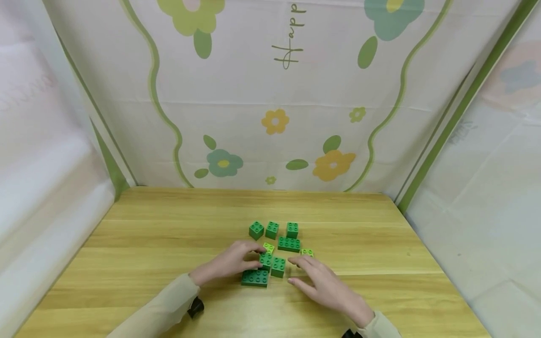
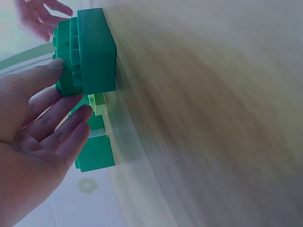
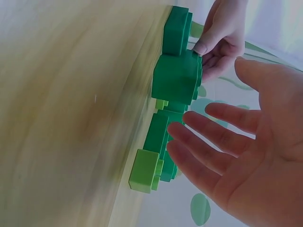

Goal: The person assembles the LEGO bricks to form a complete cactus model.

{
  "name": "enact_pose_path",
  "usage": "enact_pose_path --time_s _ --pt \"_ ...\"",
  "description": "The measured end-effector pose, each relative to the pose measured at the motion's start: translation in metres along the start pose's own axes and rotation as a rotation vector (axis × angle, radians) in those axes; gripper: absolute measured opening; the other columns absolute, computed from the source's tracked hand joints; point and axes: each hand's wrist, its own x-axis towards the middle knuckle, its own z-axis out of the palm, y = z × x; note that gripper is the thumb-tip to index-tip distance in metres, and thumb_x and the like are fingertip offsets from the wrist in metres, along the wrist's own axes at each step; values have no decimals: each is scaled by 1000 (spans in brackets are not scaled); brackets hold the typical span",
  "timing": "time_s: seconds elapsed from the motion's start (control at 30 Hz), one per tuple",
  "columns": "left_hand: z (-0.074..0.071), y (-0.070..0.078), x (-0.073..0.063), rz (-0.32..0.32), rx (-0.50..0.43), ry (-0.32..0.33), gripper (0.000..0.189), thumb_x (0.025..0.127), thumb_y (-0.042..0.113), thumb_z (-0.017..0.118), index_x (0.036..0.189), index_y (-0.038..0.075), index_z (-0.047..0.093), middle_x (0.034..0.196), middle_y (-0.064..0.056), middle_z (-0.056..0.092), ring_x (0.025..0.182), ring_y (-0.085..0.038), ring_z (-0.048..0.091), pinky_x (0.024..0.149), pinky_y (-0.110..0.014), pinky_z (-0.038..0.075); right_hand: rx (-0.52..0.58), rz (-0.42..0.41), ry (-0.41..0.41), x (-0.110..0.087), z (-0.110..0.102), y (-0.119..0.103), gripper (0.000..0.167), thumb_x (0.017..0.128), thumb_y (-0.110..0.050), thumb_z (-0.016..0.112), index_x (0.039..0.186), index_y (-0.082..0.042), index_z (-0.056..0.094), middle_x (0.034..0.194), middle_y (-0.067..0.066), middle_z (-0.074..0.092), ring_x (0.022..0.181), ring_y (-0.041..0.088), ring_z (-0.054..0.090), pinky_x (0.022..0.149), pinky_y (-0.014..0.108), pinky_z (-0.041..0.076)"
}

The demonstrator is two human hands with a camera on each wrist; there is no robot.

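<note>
My left hand (image 1: 231, 259) has its thumb and fingers around a green four-stud toy brick (image 1: 265, 260), pinching it at its sides. Just in front of that brick lies a longer dark green brick (image 1: 255, 278), which fills the near side in the left wrist view. Another green square brick (image 1: 278, 266) stands beside the pinched one, to its right. My right hand (image 1: 324, 284) hovers right of these bricks, fingers spread and thumb apart, holding nothing. A lime brick (image 1: 307, 252) sits just behind its fingertips.
Behind the hands lies a long green brick (image 1: 289, 244), with a lime brick (image 1: 268, 247) to its left. Three green square bricks (image 1: 272, 229) stand in a loose row farther back. A floral cloth (image 1: 241, 84) hangs behind the wooden table (image 1: 177, 220), with cloth sides left and right.
</note>
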Motion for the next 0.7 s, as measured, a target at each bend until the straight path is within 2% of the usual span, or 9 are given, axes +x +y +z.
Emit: enact_pose_path --time_s 0.3,0.43,0.7 --pt "-1 -4 -4 8 -4 14 32 92 18 71 121 5 67 119 -7 71 108 -20 68 92 -35 58 47 -62 0 -2 0 -4 41 101 -42 53 126 -10 60 121 3 67 106 16 67 89 32 59" --pt "-2 -5 -5 14 -15 18 32 92 17 71 120 5 67 118 -7 72 108 -20 68 92 -34 59 71 -100 -6 -2 2 -8 37 100 -40 55 122 -11 62 114 1 68 100 15 67 86 28 59" --pt "-6 -5 -10 -30 -45 18 33 92 16 70 123 5 66 121 -6 71 110 -20 67 95 -36 58 104 -158 -16 3 12 -17 31 98 -31 62 119 -9 64 109 2 70 98 14 67 86 27 59"
